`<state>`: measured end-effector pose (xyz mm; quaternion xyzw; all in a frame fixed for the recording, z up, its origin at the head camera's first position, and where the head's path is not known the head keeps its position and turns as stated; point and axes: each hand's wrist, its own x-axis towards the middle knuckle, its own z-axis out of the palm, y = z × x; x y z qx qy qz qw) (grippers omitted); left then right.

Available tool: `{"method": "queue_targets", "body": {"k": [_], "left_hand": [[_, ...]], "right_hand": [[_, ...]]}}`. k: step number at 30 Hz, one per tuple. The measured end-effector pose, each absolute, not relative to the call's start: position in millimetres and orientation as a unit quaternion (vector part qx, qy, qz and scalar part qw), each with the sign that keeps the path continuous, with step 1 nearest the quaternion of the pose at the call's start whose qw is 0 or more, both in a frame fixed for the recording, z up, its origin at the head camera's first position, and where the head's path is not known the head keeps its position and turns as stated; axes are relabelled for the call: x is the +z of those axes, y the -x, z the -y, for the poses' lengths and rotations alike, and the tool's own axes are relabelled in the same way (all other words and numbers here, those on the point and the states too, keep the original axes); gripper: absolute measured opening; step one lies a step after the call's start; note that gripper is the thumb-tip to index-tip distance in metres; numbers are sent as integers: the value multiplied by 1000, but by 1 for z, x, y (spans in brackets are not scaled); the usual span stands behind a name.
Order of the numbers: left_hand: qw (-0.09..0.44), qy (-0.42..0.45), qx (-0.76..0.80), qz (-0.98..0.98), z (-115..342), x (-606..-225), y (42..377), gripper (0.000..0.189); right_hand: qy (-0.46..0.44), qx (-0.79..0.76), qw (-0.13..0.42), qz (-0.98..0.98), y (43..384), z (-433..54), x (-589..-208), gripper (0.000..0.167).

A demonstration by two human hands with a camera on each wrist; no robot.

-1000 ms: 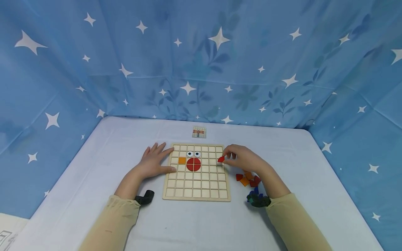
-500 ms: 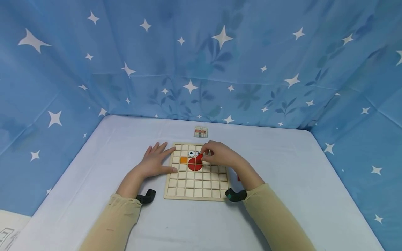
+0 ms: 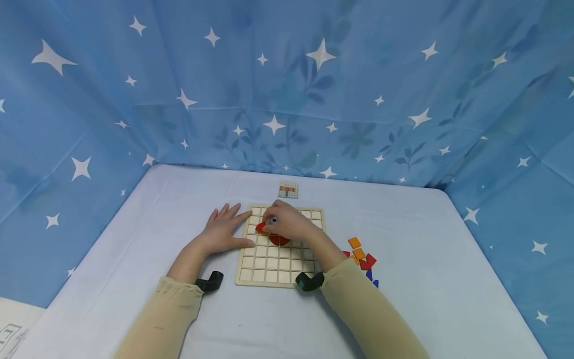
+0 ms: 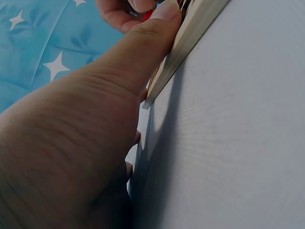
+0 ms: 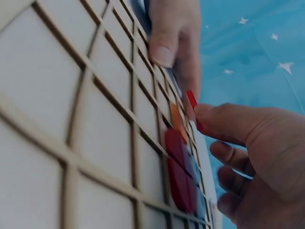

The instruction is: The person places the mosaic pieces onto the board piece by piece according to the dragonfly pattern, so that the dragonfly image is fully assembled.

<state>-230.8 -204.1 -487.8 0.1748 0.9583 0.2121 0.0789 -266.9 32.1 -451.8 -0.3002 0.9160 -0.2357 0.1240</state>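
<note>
My right hand [image 3: 289,222] is over the wooden grid board [image 3: 271,279], pinching a red quarter-circle tile [image 3: 260,228] between thumb and fingers. The right wrist view shows that red tile edge-on, above the board's surface. Below it, an orange square tile [image 5: 178,121] lies in the grid, with a red disc of tiles [image 3: 279,241] beside it, partly hidden by the hand. One eye tile [image 3: 274,220] shows between the fingers. My left hand [image 3: 222,232] rests at the board's left edge, fingers spread, with its thumb [image 4: 152,36] on the frame.
Loose orange tiles [image 3: 359,254], red tiles [image 3: 370,260] and blue tiles [image 3: 369,274] lie on the white table [image 3: 403,309] right of the board. Behind the board lies a small picture card [image 3: 288,189]. A blue star-patterned curtain [image 3: 287,99] stands around the table.
My right hand has carried the red tile leftward from the board's right edge, across the eyes, to above the orange square. My left hand stays at the left edge.
</note>
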Motion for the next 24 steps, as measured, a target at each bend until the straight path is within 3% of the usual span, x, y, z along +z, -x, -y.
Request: {"method": "queue_targets", "body": {"k": [24], "left_hand": [[79,-177,209,-958,205,-489,233,93]], "right_hand": [[306,-153,58,-938,254,-5,-457,24]]}}
